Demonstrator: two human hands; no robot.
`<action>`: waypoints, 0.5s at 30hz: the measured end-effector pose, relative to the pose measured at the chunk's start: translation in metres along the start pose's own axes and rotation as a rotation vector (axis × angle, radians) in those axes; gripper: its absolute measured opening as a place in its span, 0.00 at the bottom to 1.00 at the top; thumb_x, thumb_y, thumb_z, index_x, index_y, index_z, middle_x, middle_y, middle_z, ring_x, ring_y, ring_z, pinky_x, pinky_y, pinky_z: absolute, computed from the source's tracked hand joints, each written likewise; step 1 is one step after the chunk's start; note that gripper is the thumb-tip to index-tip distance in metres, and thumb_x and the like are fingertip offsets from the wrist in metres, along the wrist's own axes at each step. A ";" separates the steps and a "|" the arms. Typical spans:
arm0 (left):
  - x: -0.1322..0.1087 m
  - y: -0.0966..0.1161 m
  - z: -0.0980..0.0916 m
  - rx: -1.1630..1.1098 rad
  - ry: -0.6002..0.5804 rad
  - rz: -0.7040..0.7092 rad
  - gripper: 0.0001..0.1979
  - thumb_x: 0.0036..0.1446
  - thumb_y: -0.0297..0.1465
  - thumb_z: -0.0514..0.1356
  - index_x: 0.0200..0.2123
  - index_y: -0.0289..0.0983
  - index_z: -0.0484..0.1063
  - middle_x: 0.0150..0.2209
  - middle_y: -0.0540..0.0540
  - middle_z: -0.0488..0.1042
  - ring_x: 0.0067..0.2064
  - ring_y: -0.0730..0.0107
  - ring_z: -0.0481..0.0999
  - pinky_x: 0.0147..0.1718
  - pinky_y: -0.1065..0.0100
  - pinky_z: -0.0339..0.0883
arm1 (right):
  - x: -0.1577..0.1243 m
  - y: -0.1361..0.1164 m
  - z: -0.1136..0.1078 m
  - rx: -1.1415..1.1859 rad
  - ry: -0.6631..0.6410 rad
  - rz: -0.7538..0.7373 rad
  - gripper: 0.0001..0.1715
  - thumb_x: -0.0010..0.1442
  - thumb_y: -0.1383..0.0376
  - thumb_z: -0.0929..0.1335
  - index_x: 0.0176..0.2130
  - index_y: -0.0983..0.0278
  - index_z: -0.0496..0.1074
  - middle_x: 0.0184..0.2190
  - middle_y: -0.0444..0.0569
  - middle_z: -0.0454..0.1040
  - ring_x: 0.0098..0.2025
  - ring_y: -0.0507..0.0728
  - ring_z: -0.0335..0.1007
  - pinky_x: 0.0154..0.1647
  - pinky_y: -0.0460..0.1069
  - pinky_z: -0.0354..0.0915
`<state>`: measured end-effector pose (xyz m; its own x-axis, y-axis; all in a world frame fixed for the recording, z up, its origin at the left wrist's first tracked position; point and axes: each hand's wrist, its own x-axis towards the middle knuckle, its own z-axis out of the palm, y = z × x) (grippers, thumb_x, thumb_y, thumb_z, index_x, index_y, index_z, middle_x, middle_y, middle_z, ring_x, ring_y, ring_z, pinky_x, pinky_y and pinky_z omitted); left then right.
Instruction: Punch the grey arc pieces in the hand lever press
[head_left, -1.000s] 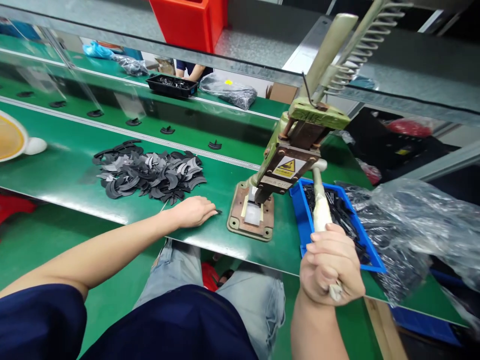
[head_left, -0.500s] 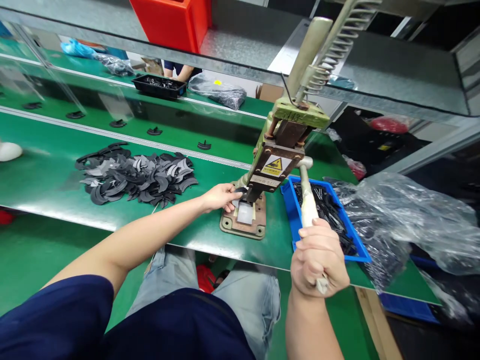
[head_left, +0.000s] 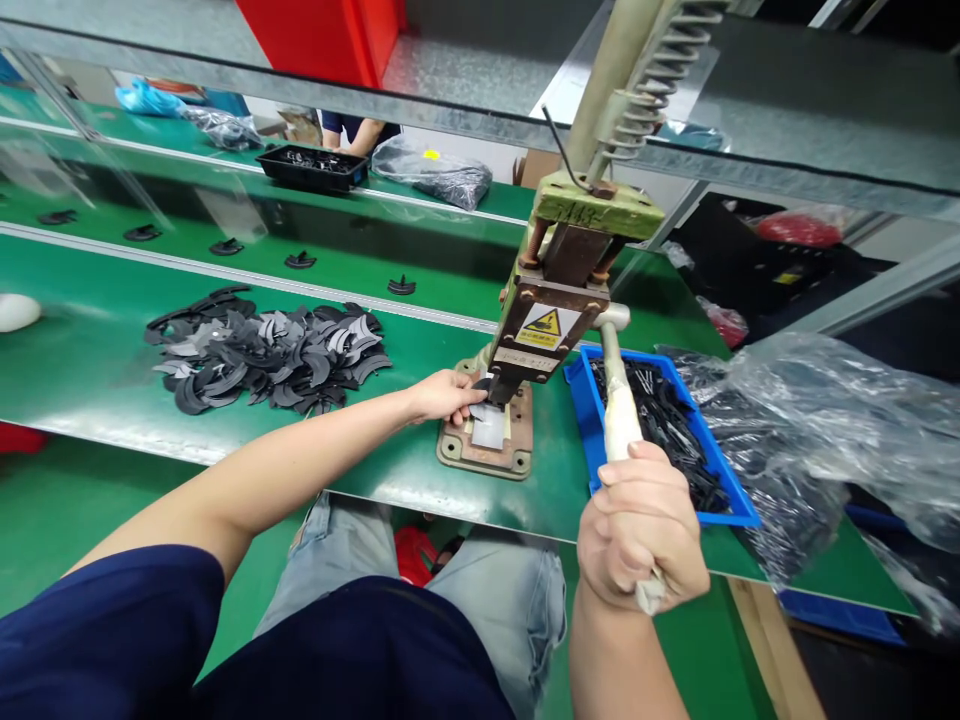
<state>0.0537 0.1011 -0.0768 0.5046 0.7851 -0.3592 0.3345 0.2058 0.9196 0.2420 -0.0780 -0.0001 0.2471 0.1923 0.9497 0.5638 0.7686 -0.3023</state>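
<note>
A green hand-lever press [head_left: 551,320] with a yellow warning label stands on the bench in front of me. My left hand [head_left: 448,396] pinches a small black curved plastic piece [head_left: 481,397] at the press base [head_left: 480,455], right beside the lowered ram [head_left: 506,385]. My fingers partly cover the piece. My right hand [head_left: 643,525] is wrapped around the pale, wrapped lever handle [head_left: 620,410] of the press, which points down towards me. Left of the press lies a loose pile of grey and black curved pieces [head_left: 274,350].
A blue bin [head_left: 712,470] of black parts stands right of the press, beside clear plastic bags [head_left: 832,410]. Behind, several black pieces [head_left: 401,286] lie spaced along a green strip. A metal shelf with a red bin [head_left: 322,35] overhangs. Across the bench, a person's arms [head_left: 364,137] show near a black tray [head_left: 311,168].
The view has shifted slightly. Both hands keep their grips, and the lever and ram look almost the same. The black piece sits slightly differently at the press base.
</note>
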 end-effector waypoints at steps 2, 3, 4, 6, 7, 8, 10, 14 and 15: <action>0.003 0.000 0.000 0.063 0.010 0.003 0.22 0.60 0.42 0.69 0.23 0.37 0.65 0.18 0.52 0.71 0.16 0.79 0.68 0.15 0.77 0.56 | 0.000 0.000 0.002 -0.005 0.005 0.004 0.27 0.67 0.58 0.66 0.18 0.63 0.63 0.21 0.41 0.70 0.30 0.52 0.74 0.47 0.62 0.73; 0.004 0.000 0.000 0.093 0.018 0.004 0.23 0.60 0.42 0.69 0.22 0.37 0.65 0.16 0.53 0.69 0.15 0.79 0.65 0.15 0.77 0.55 | 0.000 0.000 0.003 -0.009 0.013 0.007 0.28 0.67 0.57 0.66 0.18 0.62 0.62 0.21 0.41 0.70 0.30 0.52 0.74 0.46 0.62 0.74; 0.006 0.001 0.001 0.118 0.024 0.002 0.23 0.59 0.42 0.70 0.21 0.37 0.64 0.14 0.54 0.67 0.15 0.80 0.63 0.14 0.76 0.53 | 0.000 0.000 0.004 -0.014 0.020 0.008 0.28 0.67 0.57 0.66 0.18 0.62 0.62 0.21 0.40 0.69 0.29 0.52 0.73 0.46 0.62 0.74; 0.009 0.003 0.004 0.130 0.030 -0.002 0.21 0.57 0.41 0.70 0.21 0.37 0.67 0.13 0.55 0.65 0.14 0.80 0.60 0.14 0.75 0.50 | -0.001 0.001 0.006 -0.024 0.045 0.005 0.29 0.67 0.56 0.66 0.18 0.62 0.61 0.20 0.40 0.68 0.28 0.52 0.72 0.45 0.62 0.73; 0.011 0.005 0.005 0.122 0.027 -0.002 0.18 0.56 0.40 0.71 0.23 0.37 0.69 0.13 0.55 0.65 0.14 0.80 0.60 0.14 0.75 0.49 | -0.001 0.002 0.007 -0.026 0.055 0.000 0.29 0.67 0.55 0.66 0.18 0.62 0.61 0.20 0.40 0.68 0.28 0.51 0.72 0.44 0.62 0.73; 0.014 0.006 0.007 0.115 0.026 -0.001 0.16 0.55 0.39 0.71 0.25 0.37 0.72 0.14 0.55 0.65 0.14 0.79 0.60 0.13 0.74 0.49 | -0.001 0.002 0.007 -0.028 0.064 -0.003 0.29 0.67 0.55 0.66 0.18 0.62 0.60 0.20 0.40 0.68 0.27 0.51 0.71 0.44 0.61 0.73; 0.016 0.009 0.010 0.112 0.040 0.004 0.13 0.55 0.39 0.70 0.30 0.36 0.75 0.15 0.55 0.66 0.14 0.79 0.59 0.14 0.74 0.48 | -0.001 0.002 0.006 -0.027 0.063 -0.012 0.30 0.67 0.54 0.66 0.18 0.63 0.60 0.20 0.40 0.68 0.28 0.51 0.72 0.45 0.62 0.73; 0.009 0.010 0.012 0.174 0.008 0.017 0.14 0.62 0.42 0.66 0.32 0.37 0.74 0.16 0.54 0.66 0.16 0.75 0.62 0.16 0.72 0.53 | 0.001 0.002 -0.002 -0.022 -0.036 -0.008 0.27 0.66 0.58 0.67 0.19 0.63 0.62 0.22 0.41 0.70 0.30 0.53 0.74 0.47 0.63 0.74; 0.003 0.010 0.012 0.210 0.017 0.036 0.14 0.64 0.42 0.64 0.32 0.37 0.73 0.17 0.53 0.67 0.17 0.74 0.64 0.18 0.71 0.55 | 0.001 0.002 -0.003 -0.018 -0.057 -0.014 0.26 0.66 0.59 0.67 0.19 0.63 0.63 0.22 0.41 0.71 0.30 0.54 0.75 0.47 0.64 0.74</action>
<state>0.0686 0.0987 -0.0706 0.5067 0.7995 -0.3226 0.4760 0.0526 0.8779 0.2459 -0.0781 -0.0001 0.1940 0.2167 0.9568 0.5810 0.7604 -0.2901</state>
